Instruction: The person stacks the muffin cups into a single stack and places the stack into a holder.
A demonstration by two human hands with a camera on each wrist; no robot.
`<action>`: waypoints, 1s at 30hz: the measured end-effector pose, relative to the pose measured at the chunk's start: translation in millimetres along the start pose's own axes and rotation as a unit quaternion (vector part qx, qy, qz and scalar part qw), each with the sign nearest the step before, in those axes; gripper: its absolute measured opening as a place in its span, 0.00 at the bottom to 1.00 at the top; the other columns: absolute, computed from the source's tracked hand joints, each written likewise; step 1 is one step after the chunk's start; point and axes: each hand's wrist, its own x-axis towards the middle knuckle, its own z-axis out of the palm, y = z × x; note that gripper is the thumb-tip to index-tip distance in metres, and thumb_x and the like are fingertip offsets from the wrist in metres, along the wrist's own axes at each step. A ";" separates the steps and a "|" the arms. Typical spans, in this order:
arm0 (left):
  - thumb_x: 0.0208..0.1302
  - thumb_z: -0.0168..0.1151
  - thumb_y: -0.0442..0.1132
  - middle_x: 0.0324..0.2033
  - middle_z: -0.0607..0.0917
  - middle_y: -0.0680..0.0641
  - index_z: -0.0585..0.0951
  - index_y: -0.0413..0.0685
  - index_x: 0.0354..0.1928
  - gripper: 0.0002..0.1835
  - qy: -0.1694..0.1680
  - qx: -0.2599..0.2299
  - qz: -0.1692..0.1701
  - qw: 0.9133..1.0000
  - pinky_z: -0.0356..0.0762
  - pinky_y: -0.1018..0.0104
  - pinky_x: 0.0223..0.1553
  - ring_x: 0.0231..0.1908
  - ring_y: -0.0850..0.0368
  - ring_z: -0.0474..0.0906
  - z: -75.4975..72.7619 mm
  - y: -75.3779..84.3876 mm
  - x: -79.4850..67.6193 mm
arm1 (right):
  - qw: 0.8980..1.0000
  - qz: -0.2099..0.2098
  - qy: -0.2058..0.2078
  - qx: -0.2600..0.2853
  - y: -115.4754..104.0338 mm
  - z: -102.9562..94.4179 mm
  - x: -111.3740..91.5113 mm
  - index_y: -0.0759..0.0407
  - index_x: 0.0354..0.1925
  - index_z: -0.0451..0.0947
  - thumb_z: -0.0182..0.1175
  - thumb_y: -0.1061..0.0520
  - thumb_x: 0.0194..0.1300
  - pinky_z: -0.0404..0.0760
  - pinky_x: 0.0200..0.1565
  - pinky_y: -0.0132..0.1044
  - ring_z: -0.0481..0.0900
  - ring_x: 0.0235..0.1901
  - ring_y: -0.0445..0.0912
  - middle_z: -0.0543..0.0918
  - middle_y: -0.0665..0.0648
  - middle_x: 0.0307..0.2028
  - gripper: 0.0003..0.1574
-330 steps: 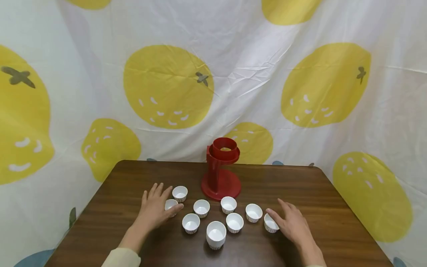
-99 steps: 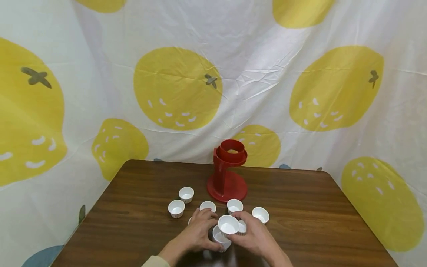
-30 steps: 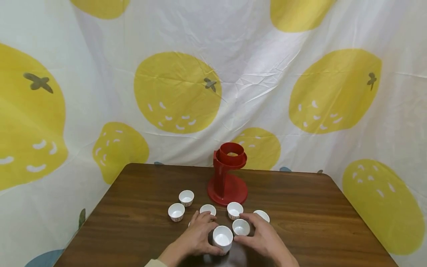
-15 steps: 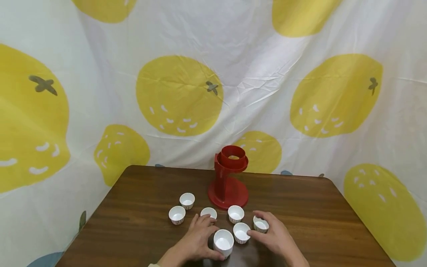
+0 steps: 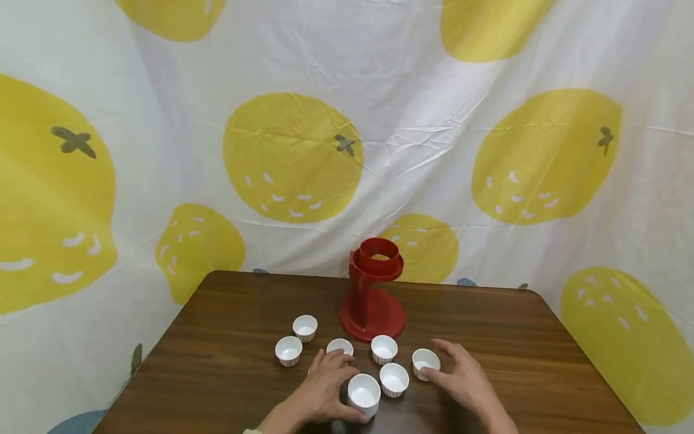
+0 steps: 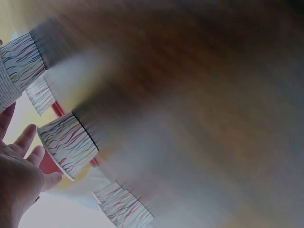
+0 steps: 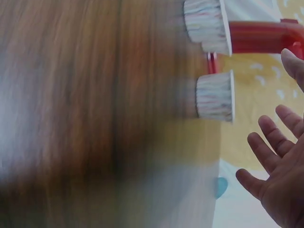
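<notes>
My left hand (image 5: 324, 390) holds a short stack of white paper cups (image 5: 364, 394) near the table front, thumb in front and index finger behind. In the left wrist view the stack (image 6: 21, 69) shows wavy coloured lines on its sides. My right hand (image 5: 463, 377) is spread beside the rightmost paper cup (image 5: 425, 364), its thumb tip at the cup's near side. The right wrist view shows those fingers (image 7: 270, 137) stretched out with nothing gripped. Between the stack and that cup stands another paper cup (image 5: 394, 380). One cup behind my left hand is mostly hidden.
More single paper cups stand upright behind, such as a left one (image 5: 288, 351), a far-left one (image 5: 305, 328) and a middle one (image 5: 384, 349). A red stand with a ring-shaped top (image 5: 374, 283) rises behind them. A lemon-print cloth (image 5: 412, 150) hangs past the brown table (image 5: 488, 325).
About three seconds ago my right hand held a cup over the stack; it has since let go there and moved right to the rightmost cup. My left hand has stayed at the stack.
</notes>
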 end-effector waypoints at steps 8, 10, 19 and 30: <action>0.40 0.79 0.63 0.56 0.78 0.45 0.84 0.56 0.47 0.32 0.006 -0.004 0.003 1.000 0.55 0.31 0.64 0.65 0.42 0.66 0.6 -1.5 4.3 | 0.999 0.029 -0.029 -0.029 22.1 -4.3 9.0 0.67 0.65 0.70 0.75 0.42 0.52 0.68 0.61 0.60 0.71 0.62 0.64 0.76 0.67 0.59 0.50; 0.40 0.79 0.63 0.56 0.78 0.45 0.84 0.56 0.47 0.32 0.005 -0.017 0.006 1.000 0.54 0.30 0.64 0.64 0.41 0.66 1.4 -1.9 3.7 | 0.998 0.036 -0.039 -0.037 27.7 -2.5 9.7 0.68 0.65 0.69 0.75 0.41 0.51 0.69 0.60 0.61 0.70 0.62 0.65 0.77 0.67 0.58 0.52; 0.41 0.78 0.65 0.56 0.78 0.43 0.84 0.54 0.48 0.34 -0.002 -0.036 0.019 0.999 0.54 0.27 0.62 0.64 0.39 0.65 0.9 -5.4 -2.3 | 0.996 0.037 -0.056 -0.052 36.9 14.1 13.3 0.70 0.63 0.71 0.78 0.39 0.46 0.70 0.57 0.62 0.72 0.59 0.65 0.79 0.64 0.55 0.55; 0.40 0.78 0.65 0.56 0.78 0.45 0.84 0.55 0.47 0.33 0.002 -0.011 0.021 1.000 0.56 0.29 0.62 0.63 0.45 0.67 0.3 -2.4 -0.3 | 0.996 0.037 -0.049 -0.068 35.4 17.2 15.1 0.71 0.60 0.73 0.79 0.42 0.45 0.71 0.56 0.61 0.74 0.57 0.64 0.80 0.66 0.54 0.53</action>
